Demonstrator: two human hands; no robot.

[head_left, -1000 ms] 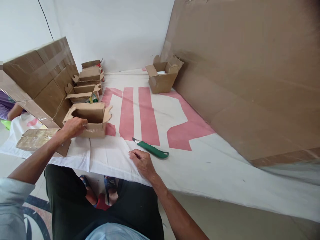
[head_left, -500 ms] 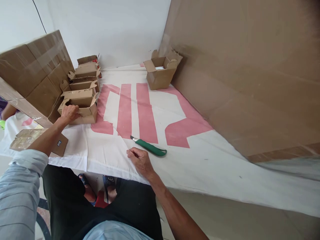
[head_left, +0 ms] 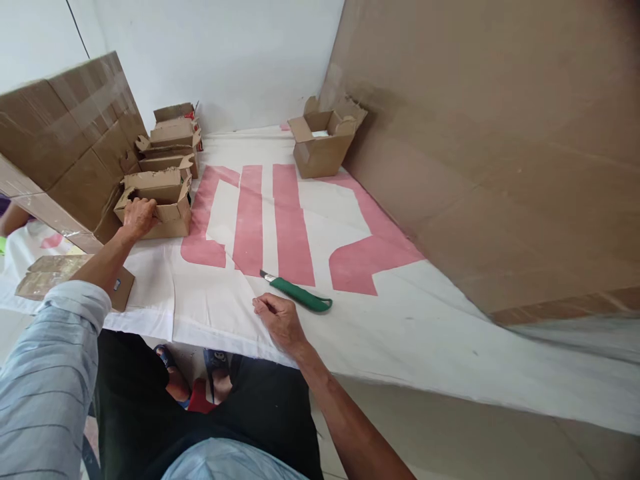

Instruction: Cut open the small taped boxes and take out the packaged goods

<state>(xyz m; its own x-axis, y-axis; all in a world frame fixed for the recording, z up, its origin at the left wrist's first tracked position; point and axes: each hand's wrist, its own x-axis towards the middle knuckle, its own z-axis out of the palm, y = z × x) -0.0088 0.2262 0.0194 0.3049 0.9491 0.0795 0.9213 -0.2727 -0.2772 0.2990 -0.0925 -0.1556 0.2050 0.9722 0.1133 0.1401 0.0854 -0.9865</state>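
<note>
My left hand (head_left: 140, 217) grips the near wall of an open brown cardboard box (head_left: 173, 223), fingers hooked over its edge. The box is the nearest in a row at the left, and its inside is mostly hidden. My right hand (head_left: 280, 321) rests on the cloth near the table's front edge, fingers curled, with nothing visible in them. Just beyond it lies a green utility knife (head_left: 303, 295), its blade end pointing left. Under my left forearm lies a closed, taped cardboard box (head_left: 123, 293).
More open cardboard boxes (head_left: 173, 137) line up behind, beside a large taped carton (head_left: 75, 127). Another open box (head_left: 323, 153) stands at the back, against a huge carton (head_left: 500, 147) on the right. A white cloth with red print (head_left: 295, 233) covers the table. Part of a person's arm (head_left: 13, 219) shows far left.
My left hand and the gripped box have moved a little away from me, closer to the boxes behind. My right hand and the utility knife have stayed in place.
</note>
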